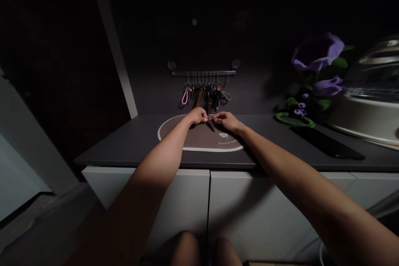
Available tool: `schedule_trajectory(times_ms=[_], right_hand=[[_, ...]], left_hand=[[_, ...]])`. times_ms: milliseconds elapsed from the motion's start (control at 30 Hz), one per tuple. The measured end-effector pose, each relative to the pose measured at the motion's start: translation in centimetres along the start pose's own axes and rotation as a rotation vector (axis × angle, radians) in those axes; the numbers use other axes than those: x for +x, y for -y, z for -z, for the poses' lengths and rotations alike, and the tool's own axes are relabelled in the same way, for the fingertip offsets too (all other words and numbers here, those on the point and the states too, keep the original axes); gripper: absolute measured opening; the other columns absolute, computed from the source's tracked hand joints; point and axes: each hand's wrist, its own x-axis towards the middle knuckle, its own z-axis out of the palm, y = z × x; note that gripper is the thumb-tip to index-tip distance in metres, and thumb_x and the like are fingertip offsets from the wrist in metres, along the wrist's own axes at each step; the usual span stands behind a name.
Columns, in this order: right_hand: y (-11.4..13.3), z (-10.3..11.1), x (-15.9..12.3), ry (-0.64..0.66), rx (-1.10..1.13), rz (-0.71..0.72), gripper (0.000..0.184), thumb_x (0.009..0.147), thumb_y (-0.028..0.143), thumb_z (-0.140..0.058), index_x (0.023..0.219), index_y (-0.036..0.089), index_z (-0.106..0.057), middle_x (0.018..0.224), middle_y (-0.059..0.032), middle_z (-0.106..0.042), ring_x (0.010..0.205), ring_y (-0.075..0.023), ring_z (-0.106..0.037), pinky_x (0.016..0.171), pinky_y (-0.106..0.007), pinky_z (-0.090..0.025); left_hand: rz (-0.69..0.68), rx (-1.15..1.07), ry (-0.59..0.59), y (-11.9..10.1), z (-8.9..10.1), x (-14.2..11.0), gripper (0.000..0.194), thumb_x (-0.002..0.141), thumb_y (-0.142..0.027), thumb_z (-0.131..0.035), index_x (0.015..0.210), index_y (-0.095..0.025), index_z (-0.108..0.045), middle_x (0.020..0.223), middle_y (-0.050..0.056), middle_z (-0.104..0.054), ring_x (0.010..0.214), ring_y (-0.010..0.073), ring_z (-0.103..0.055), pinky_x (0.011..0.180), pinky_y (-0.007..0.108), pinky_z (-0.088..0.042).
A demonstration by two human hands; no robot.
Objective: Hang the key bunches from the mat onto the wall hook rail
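Over the brown mat (174, 129), my two hands are close together. My left hand (197, 115) is closed, its thumb and fingertips pinching a small set of keys (211, 125) that hangs down between the hands. My right hand (228, 121) faces it from the other side with its fingers pinched together at the keys' upper end. What exactly sits between the right fingertips is too small and dark to make out. Just behind both hands, several key rings and straps hang from a clear hook rail (203, 73), among them a pink loop (185, 97).
The mat lies on a dark grey countertop (124, 145) above white cabinet doors (183, 199). To the right stand purple artificial flowers (321, 60), a green ring (294, 120), a flat black object (327, 143) and a large domed cover (374, 91).
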Motion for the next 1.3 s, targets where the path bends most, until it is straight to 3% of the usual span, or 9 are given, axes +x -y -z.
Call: schedule_trajectory(times_ms=[133,367,533,867,1000,1133,1300], right_hand=[[0.3,-0.1,-0.1,0.080,0.123,0.037,0.019,0.058,0.017,-0.067,0.077,0.014,-0.062,0.067,-0.0013,-0.063,0.059,-0.0097,-0.053,0.060,-0.023,-0.043],[0.8,-0.1,-0.4,0.045,0.252,0.086,0.023,0.060,0.023,-0.068,0.081,0.016,-0.061,0.076,-0.0025,-0.064,0.066,-0.0115,-0.057,0.069,-0.027,-0.046],[1.5,0.0,-0.5,-0.007,0.283,0.159,0.026,0.060,0.033,-0.069,0.079,0.017,-0.062,0.080,-0.0015,-0.063,0.068,-0.0091,-0.054,0.070,-0.024,-0.044],[1.2,0.6,0.1,-0.091,0.328,0.242,0.031,0.056,0.039,-0.071,0.074,0.016,-0.063,0.074,0.0001,-0.062,0.069,-0.0097,-0.053,0.073,-0.025,-0.042],[1.5,0.8,0.0,-0.110,0.357,0.277,0.029,0.056,0.040,-0.071,0.071,0.017,-0.061,0.070,0.0010,-0.060,0.068,-0.0104,-0.053,0.073,-0.026,-0.043],[1.7,1.2,0.0,-0.134,0.462,0.218,0.034,0.053,0.042,-0.072,0.071,0.019,-0.055,0.068,0.0026,-0.057,0.066,-0.0102,-0.053,0.068,-0.027,-0.044],[2.3,2.5,1.4,-0.285,0.494,0.216,0.038,0.055,0.046,-0.068,0.074,0.019,-0.051,0.068,0.0028,-0.055,0.063,-0.0104,-0.052,0.058,-0.026,-0.044]], left_hand=[[-0.012,-0.076,-0.046,-1.0,0.0,-0.3,0.007,0.058,-0.013,-0.067,0.055,-0.012,-0.061,0.046,-0.002,-0.053,0.046,0.0068,-0.043,0.053,0.021,-0.034],[-0.026,-0.207,-0.190,-2.5,0.0,-0.9,0.006,0.064,-0.011,-0.063,0.059,-0.011,-0.060,0.049,-0.004,-0.050,0.048,0.0057,-0.040,0.053,0.020,-0.032],[0.008,-0.423,-0.209,-3.2,-0.1,-1.0,0.008,0.068,-0.010,-0.061,0.061,-0.011,-0.058,0.049,-0.003,-0.050,0.048,0.0058,-0.042,0.056,0.021,-0.035],[0.078,-0.715,-0.139,-3.7,-0.9,-0.6,0.014,0.065,-0.022,-0.067,0.070,-0.011,-0.059,0.061,0.000,-0.058,0.054,0.0058,-0.051,0.056,0.020,-0.039],[0.067,-0.734,-0.152,-4.1,-1.0,-0.8,0.016,0.065,-0.022,-0.067,0.073,-0.011,-0.059,0.063,0.000,-0.058,0.054,0.0058,-0.051,0.055,0.019,-0.039],[0.082,-0.718,-0.201,-4.3,-1.1,-1.0,0.015,0.068,-0.024,-0.064,0.075,-0.012,-0.059,0.065,0.000,-0.058,0.054,0.0053,-0.050,0.054,0.019,-0.039],[0.128,-0.496,-0.210,-4.0,-1.7,-1.0,0.012,0.073,-0.021,-0.058,0.067,-0.012,-0.055,0.058,-0.001,-0.054,0.047,0.0052,-0.046,0.048,0.019,-0.036]])
